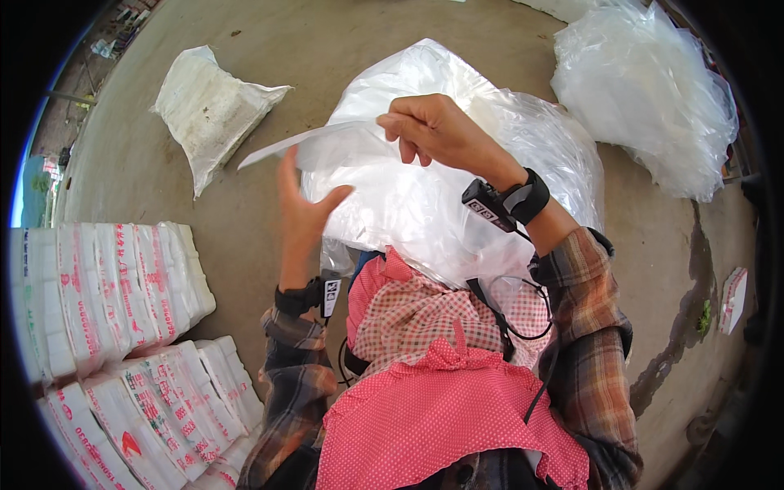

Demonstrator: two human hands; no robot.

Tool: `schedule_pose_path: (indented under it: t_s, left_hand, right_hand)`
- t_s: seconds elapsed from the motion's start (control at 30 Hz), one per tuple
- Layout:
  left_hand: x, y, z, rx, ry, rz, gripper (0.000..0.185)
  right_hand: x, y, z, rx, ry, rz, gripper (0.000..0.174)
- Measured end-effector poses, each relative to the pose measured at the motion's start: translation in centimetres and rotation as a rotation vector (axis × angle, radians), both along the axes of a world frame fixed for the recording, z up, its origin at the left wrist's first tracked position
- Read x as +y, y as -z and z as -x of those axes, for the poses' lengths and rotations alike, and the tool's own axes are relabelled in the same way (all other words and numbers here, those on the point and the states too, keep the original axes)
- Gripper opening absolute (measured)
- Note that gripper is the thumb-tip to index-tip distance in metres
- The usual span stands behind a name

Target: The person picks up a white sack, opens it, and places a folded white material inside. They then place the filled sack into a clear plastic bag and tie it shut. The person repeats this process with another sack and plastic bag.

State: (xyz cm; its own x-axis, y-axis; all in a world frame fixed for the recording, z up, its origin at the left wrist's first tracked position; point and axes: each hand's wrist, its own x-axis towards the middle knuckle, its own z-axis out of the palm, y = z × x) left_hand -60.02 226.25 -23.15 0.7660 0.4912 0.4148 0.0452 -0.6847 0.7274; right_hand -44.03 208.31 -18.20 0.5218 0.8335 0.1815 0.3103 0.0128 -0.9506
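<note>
My right hand [432,131] pinches one end of a thin translucent plastic sheet [343,142], which stretches out to the left. My left hand [306,211], slightly blurred, is raised with thumb and fingers spread. Its fingertips reach the sheet's underside near the far end; whether they touch it I cannot tell. Under both hands, a large heap of clear plastic film [392,202] bulges up against my lap. A pink dotted apron [453,422] covers my front. Each wrist carries a strapped black device with printed codes, such as the right-hand one [490,205].
Stacked white foam boxes [122,294] with printed wrapping stand at the left. A dirty white woven sack [211,110] lies on the concrete floor [245,263]. At upper right sits another plastic bundle [643,104]. A wet streak [680,331] crosses the floor beside a small white box [732,300].
</note>
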Motion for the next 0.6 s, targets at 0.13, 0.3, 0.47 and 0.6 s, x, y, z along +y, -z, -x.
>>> schedule_pose_path:
  t_s: [0.13,0.3,0.47,0.6]
  left_hand:
    - [-1.9,1.2,-4.2,0.103,0.063,0.266,0.046]
    - [5.8,2.8,-1.9,-0.196,0.034,-0.153,0.01]
    - [13.7,6.5,4.1,0.384,-0.044,-0.005,0.009]
    - [13.7,5.7,4.4,0.372,0.006,-0.127,0.015]
  right_hand:
    - [0.2,-0.4,0.2,-0.204,0.086,0.031,0.029]
    - [-6.5,0.6,-6.5,-0.75,0.425,0.019,0.018]
    - [-12.2,4.6,-10.8,-0.681,0.598,0.36,0.036]
    - [-12.4,5.4,-9.6,-0.534,0.709,0.377,0.036]
